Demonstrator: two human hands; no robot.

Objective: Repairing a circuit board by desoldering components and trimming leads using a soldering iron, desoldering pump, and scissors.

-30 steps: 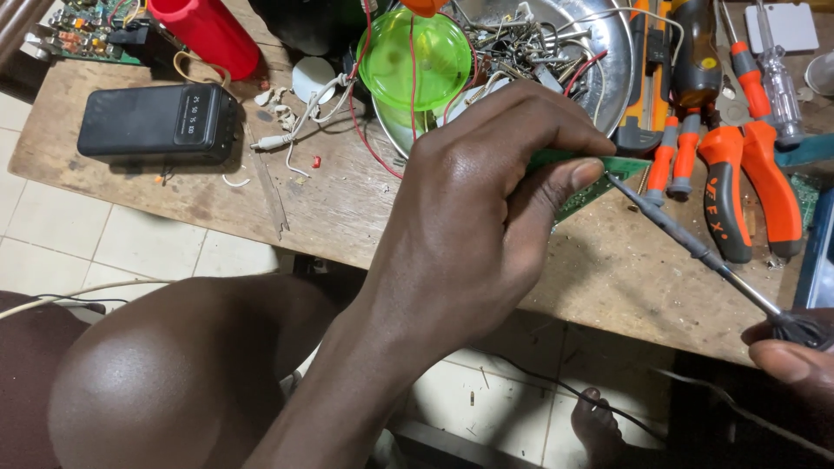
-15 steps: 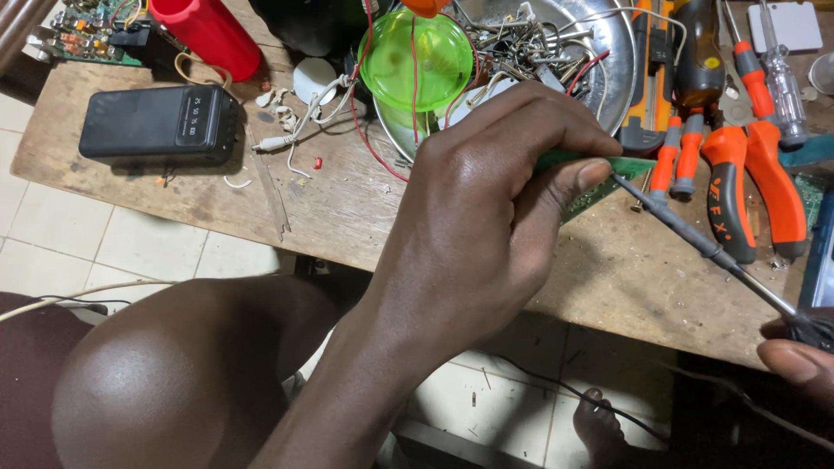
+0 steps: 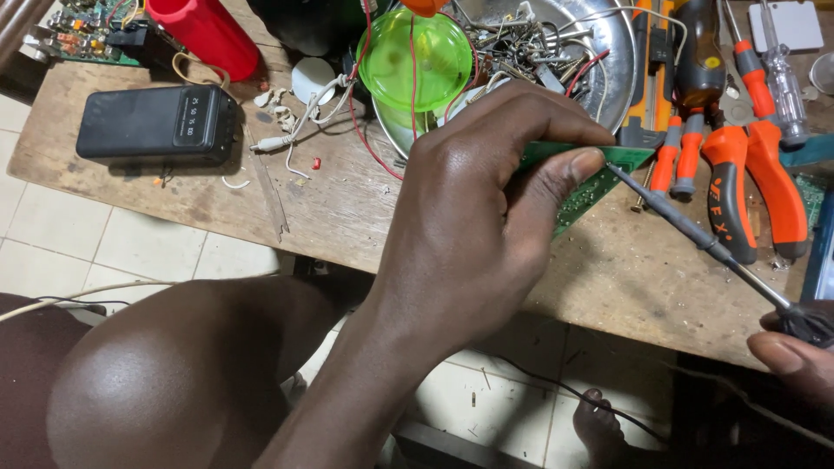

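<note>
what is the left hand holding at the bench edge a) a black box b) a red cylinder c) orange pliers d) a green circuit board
d: the left hand pinches the flat green circuit board, while a thin metal probe touches its edge.

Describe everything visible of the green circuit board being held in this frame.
The green circuit board is a thin, flat green panel, mostly hidden by the left hand, which pinches it between thumb and fingers. Only one corner shows, tilted, with small solder points on its lower face. It sits above the wooden table. The soldering iron tip, held by the right hand, meets its edge.
</note>
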